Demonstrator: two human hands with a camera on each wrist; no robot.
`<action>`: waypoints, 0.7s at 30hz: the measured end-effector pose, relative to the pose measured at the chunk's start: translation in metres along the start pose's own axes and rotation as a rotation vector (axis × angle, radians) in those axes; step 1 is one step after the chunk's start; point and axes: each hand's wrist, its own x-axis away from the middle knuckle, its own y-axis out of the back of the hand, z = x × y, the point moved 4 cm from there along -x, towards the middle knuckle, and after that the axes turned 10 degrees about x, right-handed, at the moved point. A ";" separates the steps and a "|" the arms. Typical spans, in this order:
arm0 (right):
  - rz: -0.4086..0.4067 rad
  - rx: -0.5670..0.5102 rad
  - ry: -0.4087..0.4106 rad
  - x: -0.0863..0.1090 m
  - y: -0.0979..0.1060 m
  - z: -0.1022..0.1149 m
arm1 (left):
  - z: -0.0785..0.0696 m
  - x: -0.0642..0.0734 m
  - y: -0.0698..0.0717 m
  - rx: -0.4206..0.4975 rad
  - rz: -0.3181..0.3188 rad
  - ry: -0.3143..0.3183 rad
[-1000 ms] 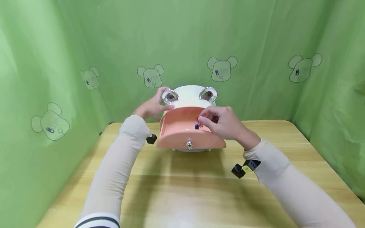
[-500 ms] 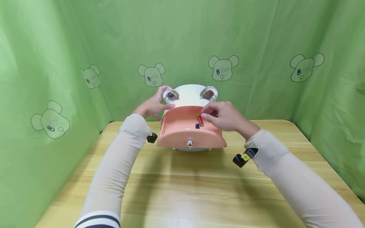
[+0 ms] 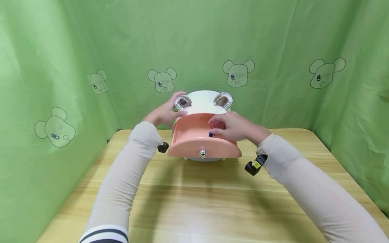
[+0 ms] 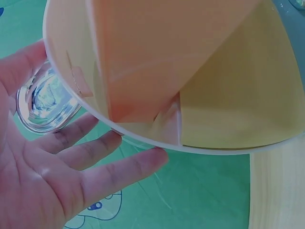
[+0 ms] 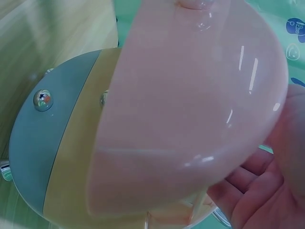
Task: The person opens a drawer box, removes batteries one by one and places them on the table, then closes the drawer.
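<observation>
A rounded white storage box (image 3: pixel 204 101) with two silver ring eyes stands on the table, its pink top drawer (image 3: pixel 189 130) pulled out. My left hand (image 3: pixel 165 113) rests on the box's left side by one eye. In the left wrist view its fingers (image 4: pixel 128 171) are straight and spread against the rim. My right hand (image 3: pixel 232 126) reaches into the drawer, its thumb and fingertips around a small red battery (image 3: pixel 217 126), which they mostly cover. Beside the thumb lies a dark blue battery (image 3: pixel 210 134). In the right wrist view the drawer front (image 5: pixel 190 109) hides the fingertips.
A silver knob (image 3: pixel 202 153) sits on the drawer front. Below the drawer are a yellow section (image 5: pixel 76 143) and a blue-grey section (image 5: pixel 45 129). The box stands near the back of the wooden table (image 3: pixel 194 202), with a green curtain (image 3: pixel 194 44) close behind.
My right hand let go of the red battery in the drawer and drew back slightly, then came down to it again. The left hand has stayed on the box.
</observation>
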 end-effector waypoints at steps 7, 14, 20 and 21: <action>0.022 0.025 0.012 -0.005 -0.004 0.000 | -0.001 0.000 0.000 0.019 0.005 0.028; 0.074 0.052 0.008 -0.009 -0.007 -0.004 | -0.001 0.000 0.000 0.021 0.005 0.022; 0.130 0.090 0.002 -0.010 -0.007 -0.007 | 0.001 0.000 0.000 0.035 0.005 0.020; 0.141 0.090 0.002 -0.010 -0.007 -0.007 | 0.001 0.001 -0.001 0.035 0.005 0.019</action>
